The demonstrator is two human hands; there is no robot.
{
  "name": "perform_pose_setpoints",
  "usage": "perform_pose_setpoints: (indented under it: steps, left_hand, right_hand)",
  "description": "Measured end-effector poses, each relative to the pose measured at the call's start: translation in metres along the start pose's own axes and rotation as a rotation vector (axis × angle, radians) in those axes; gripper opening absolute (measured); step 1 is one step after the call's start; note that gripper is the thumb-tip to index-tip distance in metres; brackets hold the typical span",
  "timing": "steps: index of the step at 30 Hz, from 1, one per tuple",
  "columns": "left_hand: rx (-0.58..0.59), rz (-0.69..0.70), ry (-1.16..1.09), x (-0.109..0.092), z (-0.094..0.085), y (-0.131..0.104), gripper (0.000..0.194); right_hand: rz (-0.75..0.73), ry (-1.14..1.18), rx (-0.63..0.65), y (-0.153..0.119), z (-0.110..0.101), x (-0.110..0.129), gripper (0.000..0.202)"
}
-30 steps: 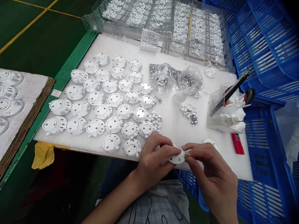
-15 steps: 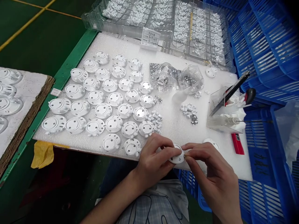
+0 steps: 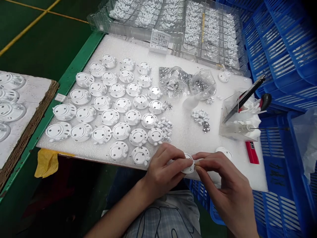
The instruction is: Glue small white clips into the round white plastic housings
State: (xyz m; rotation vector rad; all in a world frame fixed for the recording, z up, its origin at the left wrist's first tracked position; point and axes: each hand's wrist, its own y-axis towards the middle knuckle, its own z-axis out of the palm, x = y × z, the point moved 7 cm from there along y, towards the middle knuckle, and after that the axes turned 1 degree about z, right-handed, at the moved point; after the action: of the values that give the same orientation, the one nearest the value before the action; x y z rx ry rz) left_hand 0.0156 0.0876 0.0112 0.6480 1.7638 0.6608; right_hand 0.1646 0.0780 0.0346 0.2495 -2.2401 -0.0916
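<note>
A small white round part (image 3: 188, 168) is gripped between the fingers and thumb of my left hand (image 3: 164, 170), near the front edge of the white foam board (image 3: 178, 138). My right hand (image 3: 223, 181) pinches at the right rim of that part; whatever is between its fingertips is too small to make out. Similar white round parts (image 3: 121, 131) stand in rows on the board to the left. Small white pieces (image 3: 165, 127) lie in a pile just beyond my left hand. Another white disc (image 3: 224, 152) lies behind my right hand.
Clear trays (image 3: 195, 29) of white pieces line the back. Bags of metal bits (image 3: 174, 82), a white bottle (image 3: 190, 102), a clear tool box (image 3: 235, 132) and a red object (image 3: 252, 152) are on the board. Blue crates (image 3: 292, 49) stand right; a second board (image 3: 34, 96) is left.
The white part between my hands has turned or tilted slightly, and my fingers have shifted a little. Both hands keep their hold at the same place.
</note>
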Motion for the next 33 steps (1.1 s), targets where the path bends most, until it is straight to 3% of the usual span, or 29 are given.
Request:
perform_pose_setpoints:
  steps: [10, 33]
  left_hand:
    - [0.023, -0.075, -0.011, 0.003, 0.002, 0.005, 0.002]
    - [0.016, -0.051, 0.061, 0.001, 0.005, 0.000, 0.009]
  right_hand:
    - [0.133, 0.306, -0.049, -0.008, 0.002, -0.023, 0.012]
    - [0.024, 0.100, 0.033, -0.001, 0.004, -0.018, 0.011]
